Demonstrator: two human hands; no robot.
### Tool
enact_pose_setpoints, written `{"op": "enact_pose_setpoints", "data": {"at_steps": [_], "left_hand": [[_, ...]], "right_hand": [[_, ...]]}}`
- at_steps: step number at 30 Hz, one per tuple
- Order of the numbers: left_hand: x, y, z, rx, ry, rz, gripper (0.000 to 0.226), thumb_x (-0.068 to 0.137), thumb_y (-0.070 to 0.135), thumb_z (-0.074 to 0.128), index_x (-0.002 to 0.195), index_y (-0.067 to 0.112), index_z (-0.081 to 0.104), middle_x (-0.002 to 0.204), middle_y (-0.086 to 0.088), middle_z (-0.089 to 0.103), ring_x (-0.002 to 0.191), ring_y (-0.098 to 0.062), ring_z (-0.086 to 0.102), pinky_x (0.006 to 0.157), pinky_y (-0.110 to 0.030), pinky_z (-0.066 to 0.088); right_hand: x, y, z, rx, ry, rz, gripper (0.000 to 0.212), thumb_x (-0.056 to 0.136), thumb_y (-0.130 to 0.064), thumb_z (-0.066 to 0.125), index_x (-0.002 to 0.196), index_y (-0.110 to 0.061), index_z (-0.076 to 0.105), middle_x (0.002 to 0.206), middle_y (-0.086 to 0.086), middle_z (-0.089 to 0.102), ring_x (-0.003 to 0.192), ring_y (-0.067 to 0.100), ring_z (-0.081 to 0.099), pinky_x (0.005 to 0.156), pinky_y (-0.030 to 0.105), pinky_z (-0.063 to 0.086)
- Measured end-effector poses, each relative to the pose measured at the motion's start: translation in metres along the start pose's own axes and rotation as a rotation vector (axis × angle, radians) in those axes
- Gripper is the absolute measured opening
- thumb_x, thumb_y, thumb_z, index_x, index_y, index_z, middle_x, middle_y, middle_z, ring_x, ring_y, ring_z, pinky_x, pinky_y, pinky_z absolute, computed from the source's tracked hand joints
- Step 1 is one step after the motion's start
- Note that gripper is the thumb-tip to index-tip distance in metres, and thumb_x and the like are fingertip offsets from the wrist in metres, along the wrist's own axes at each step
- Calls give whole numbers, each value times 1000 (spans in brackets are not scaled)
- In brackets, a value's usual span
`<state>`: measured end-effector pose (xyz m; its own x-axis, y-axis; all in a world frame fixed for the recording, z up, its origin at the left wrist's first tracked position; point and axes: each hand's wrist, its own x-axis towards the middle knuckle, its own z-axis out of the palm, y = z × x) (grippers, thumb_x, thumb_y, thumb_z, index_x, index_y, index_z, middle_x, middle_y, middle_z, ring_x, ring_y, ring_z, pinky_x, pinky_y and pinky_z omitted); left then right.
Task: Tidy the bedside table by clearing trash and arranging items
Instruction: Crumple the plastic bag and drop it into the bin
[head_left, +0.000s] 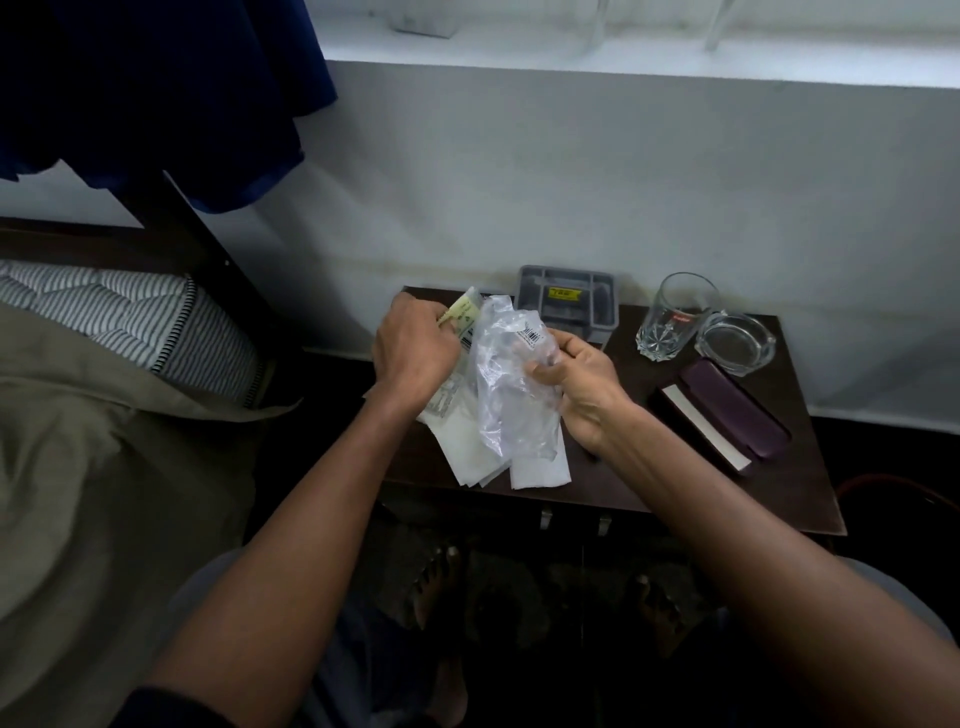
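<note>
I'm looking through a single wide-angle head camera, facing forward and steeply down, sitting close over the bedside table (649, 499), with the wall (571, 182) filling the upper frame.

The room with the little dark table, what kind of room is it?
Probably a bedroom, maybe a hotel one. A bed with a striped mattress stands beside the bedside table, which carries a drinking glass and an ashtray.
</note>
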<state>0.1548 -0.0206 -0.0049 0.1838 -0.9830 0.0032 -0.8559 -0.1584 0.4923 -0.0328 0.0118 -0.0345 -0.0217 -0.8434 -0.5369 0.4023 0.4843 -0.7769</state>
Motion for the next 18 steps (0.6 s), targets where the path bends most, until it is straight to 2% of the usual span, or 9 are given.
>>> {"op": "enact_pose_setpoints", "data": {"at_steps": [2,4,6,9,11,12,14,16,18], "left_hand": [[2,5,-5,-9,36,-6,23,105,31,58,94,20,75,104,-2,65,89,-27,61,72,-35,40],[2,10,-13,-28,58,-16,24,107,32,54,99,18,73,94,-1,67,86,-28,60,72,-35,40],[3,14,-16,-134,21,-20,27,107,33,51,101,16,71,92,-2,71,85,-29,61,73,-35,43],[-3,23,-12,-435,-116,-71,31,104,34,52,87,13,67,81,-5,72,78,-28,66,69,-39,49],[-8,28,-6,-661,-203,-171,31,100,32,52,91,10,73,89,-12,78,80,-32,72,73,-46,60],[-11,30,-4,-749,-243,-217,29,101,27,53,96,10,76,92,-13,79,80,-31,73,73,-46,62],[-16,35,-2,-851,-328,-285,27,104,17,52,106,6,77,94,-10,79,79,-26,74,69,-39,63],[-21,37,1,-915,-397,-312,29,105,13,49,110,8,77,96,-6,80,79,-21,76,70,-37,65],[-25,41,3,-955,-414,-321,30,108,14,45,112,12,76,104,-6,80,87,-23,77,79,-41,65]], "right_hand": [[1,0,-1,40,-18,-10,42,86,15,74,118,-10,71,121,14,78,117,34,74,93,50,64],[-1,-3,-1,106,-60,-34,47,85,15,74,126,-9,68,124,14,78,116,32,74,99,54,61],[-1,-7,1,182,-122,-75,51,87,14,73,133,-6,63,128,15,76,113,29,75,97,52,62],[-4,-12,3,257,-176,-140,55,85,12,75,135,-2,59,131,20,73,113,30,74,96,50,62],[-6,-15,3,285,-182,-181,53,83,6,78,132,-1,60,126,18,74,108,29,75,95,50,63],[-6,-19,4,306,-188,-184,51,81,1,80,128,-3,62,122,16,75,103,27,76,90,48,65],[-2,-26,2,380,-206,-130,60,75,-14,90,128,-5,63,120,13,73,95,25,77,79,45,66],[2,-30,-1,415,-228,-48,78,70,-15,95,139,-4,59,125,16,72,104,33,74,90,53,63],[1,-27,-5,126,-23,-196,56,81,-3,85,133,-8,63,119,13,76,104,36,74,94,57,62]]}}
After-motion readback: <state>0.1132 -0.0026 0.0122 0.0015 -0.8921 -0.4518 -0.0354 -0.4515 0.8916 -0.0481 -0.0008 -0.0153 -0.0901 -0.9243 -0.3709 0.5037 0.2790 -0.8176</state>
